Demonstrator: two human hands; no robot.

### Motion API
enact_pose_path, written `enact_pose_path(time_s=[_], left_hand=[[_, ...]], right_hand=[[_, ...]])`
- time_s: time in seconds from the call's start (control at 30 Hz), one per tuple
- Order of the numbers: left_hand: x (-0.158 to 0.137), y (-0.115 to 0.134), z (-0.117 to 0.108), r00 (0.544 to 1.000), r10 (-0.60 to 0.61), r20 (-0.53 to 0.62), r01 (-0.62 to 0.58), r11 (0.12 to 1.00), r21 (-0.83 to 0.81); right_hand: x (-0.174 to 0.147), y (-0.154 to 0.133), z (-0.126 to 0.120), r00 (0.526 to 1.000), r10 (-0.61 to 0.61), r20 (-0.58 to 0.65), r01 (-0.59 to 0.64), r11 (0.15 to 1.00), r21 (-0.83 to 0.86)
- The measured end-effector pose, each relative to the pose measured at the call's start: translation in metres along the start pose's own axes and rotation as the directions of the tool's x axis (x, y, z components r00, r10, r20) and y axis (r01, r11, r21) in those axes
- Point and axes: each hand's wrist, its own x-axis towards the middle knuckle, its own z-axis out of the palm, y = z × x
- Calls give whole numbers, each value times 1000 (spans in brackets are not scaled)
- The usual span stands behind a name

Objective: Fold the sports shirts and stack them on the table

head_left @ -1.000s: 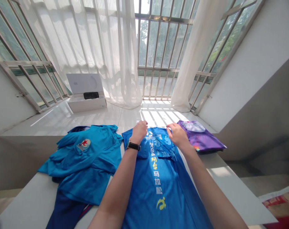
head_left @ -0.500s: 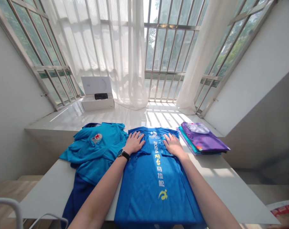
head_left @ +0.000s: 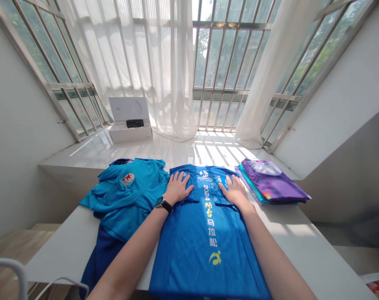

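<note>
A blue T-shirt (head_left: 189, 246) lies face down on the white table, its sides and sleeves folded in, with white and yellow lettering down the middle. My left hand (head_left: 177, 187), with a watch on the wrist, rests flat on the left folded sleeve, fingers spread. On the right folded sleeve lies my right hand (head_left: 234, 191), its fingers apart too. The shirt's lower end reaches the table's near edge. Left of it is a loose heap of teal shirts (head_left: 129, 196) with a red star badge, over dark blue cloth (head_left: 103, 258).
A stack of folded purple and teal shirts (head_left: 273, 181) sits at the right. On the sill behind stands an open white box (head_left: 131, 134) with a black device (head_left: 135, 123). White curtains (head_left: 170, 75) hang before barred windows. A white curved tube (head_left: 20, 271) shows at lower left.
My right hand has shifted slightly outward to the right over the sleeve. My left hand stays nearly in place on the shirt. The view has turned a little.
</note>
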Motion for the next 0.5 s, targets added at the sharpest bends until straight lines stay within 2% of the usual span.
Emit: enact_pose_path(time_s=[0.1, 0.37, 0.43, 0.5], left_hand=[[-1, -1, 2, 997, -64, 48, 64, 998, 2], [7, -2, 1, 992, -96, 80, 96, 995, 6], [8, -3, 3, 992, -103, 66, 104, 995, -1], [8, -3, 5, 995, -89, 44, 90, 996, -12]], right_hand=[[1, 0, 2, 998, 41, 56, -42, 999, 0], [8, 0, 5, 996, 65, 64, -67, 997, 28], [9, 2, 8, 997, 65, 43, -68, 994, 81], [11, 4, 10, 998, 65, -16, -60, 973, 224]])
